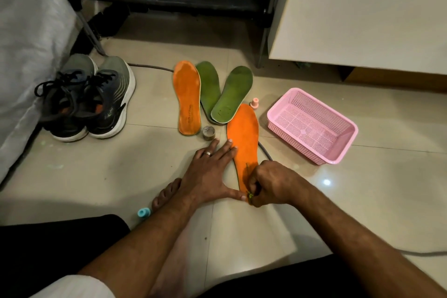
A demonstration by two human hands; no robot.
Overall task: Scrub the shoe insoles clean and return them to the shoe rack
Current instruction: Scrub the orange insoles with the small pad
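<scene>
An orange insole (243, 135) lies on the tiled floor in front of me. My left hand (210, 172) lies flat, fingers straight, pressing the insole's left edge with the thumb at its heel. My right hand (271, 185) is curled over the heel end around a small green-tipped scrubbing tool (249, 195), mostly hidden by the fingers. A second orange insole (189, 97) lies to the left. Two green insoles (232, 94) overlap between them, one (208, 87) partly under the other.
A pair of grey sneakers (89, 101) stands at the left by a white cloth. A pink perforated basket (312, 126) sits at the right. A small round tin (209, 132), a peach bottle (254, 103), a blue cap (144, 213) and a cable lie nearby. Black rack behind.
</scene>
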